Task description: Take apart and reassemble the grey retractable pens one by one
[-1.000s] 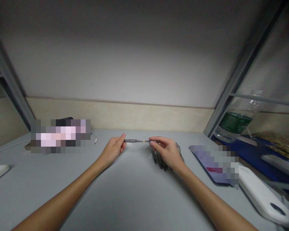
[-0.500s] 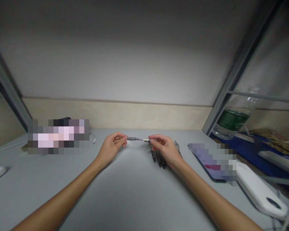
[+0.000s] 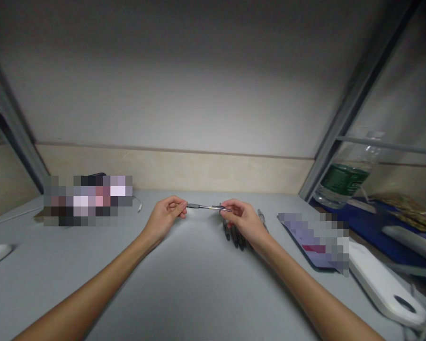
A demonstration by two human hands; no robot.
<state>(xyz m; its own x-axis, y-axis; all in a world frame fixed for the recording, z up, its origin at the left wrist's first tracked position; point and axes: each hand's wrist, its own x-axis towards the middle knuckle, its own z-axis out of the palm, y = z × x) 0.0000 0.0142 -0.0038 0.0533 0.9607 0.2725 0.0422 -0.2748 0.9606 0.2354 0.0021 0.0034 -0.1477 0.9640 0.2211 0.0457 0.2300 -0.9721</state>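
Observation:
My left hand [image 3: 167, 213] pinches the grey grip end of a pen [image 3: 193, 206], held level just above the desk. From the grip a thin refill [image 3: 206, 207] runs right, its far end crossing in front of my right fingertips. My right hand [image 3: 240, 217] is closed, thumb against fingers, on a slim dark pen part [image 3: 217, 206], mostly covered by the fingers. Beneath that hand several dark pens [image 3: 235, 236] lie on the desk, partly hidden. A clear-bodied pen [image 3: 261, 218] lies just beyond its right side.
The grey desk [image 3: 184, 284] meets a wall at the back. On the right are a phone [image 3: 301, 239], a white device [image 3: 383, 284] and a water bottle [image 3: 346, 180] behind a metal rail. Blurred-out items and a white cable end [image 3: 139, 207] are at the left.
The pen's refill end has shifted slightly down and right, and now overlaps my right fingertips. Both hands stay almost in place, still pinching. The view has moved slightly.

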